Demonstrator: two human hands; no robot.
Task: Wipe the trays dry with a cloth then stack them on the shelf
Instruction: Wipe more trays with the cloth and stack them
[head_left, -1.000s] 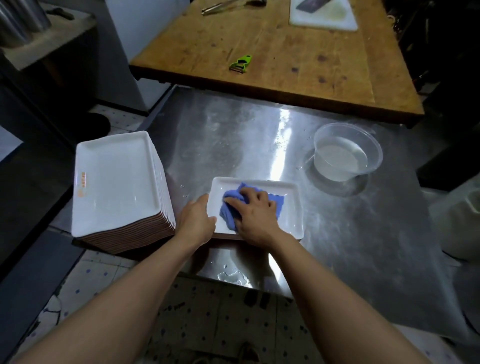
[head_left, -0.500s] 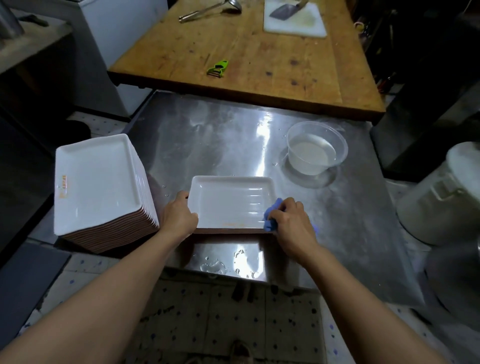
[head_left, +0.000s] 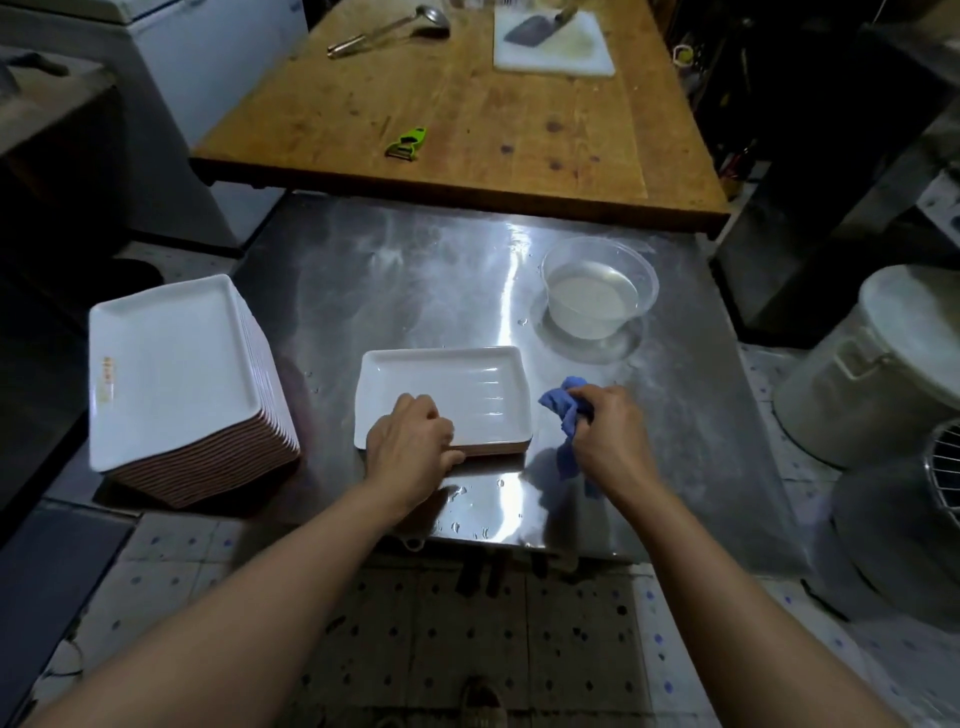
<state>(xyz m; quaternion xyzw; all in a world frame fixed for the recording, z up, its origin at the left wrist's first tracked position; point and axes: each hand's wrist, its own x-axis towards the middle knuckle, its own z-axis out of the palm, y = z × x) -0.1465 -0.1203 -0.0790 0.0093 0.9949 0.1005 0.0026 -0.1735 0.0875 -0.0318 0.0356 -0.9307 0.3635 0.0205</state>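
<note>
Head view: the white tray (head_left: 457, 387) lies flat and right way up on the steel surface (head_left: 405, 270), near its front edge, with at least one more tray edge visible beneath it. A second ago the blue cloth (head_left: 566, 415) was being pressed into the tray by the right hand (head_left: 610, 441); half a second ago it had reached the tray's right rim. Now the cloth has been lifted clear and is held bunched just right of the tray, apart from it, with the right fingers curled tightly round it and a loose end hanging down. The left hand (head_left: 410, 447), which was steadying the left end, has been shifted to the near left corner, where the fingers (head_left: 418, 408) are curled over the rim and the thumb is set against the near edge. From this it is judged that the wiping of the inside is finished and that the tray is about to be lifted, either to be turned over or carried off.

The tray's long axis runs left to right across the view, with one long side towards the person and the short ends to either hand. The tall stack of trays (head_left: 166, 364) stands well to the left, on a lower ledge beside the surface, its long axis running away from the person. A clear bowl of water (head_left: 597, 291) stands beyond the cloth, to the right. Water drops are seen on the surface near the front edge.
</note>
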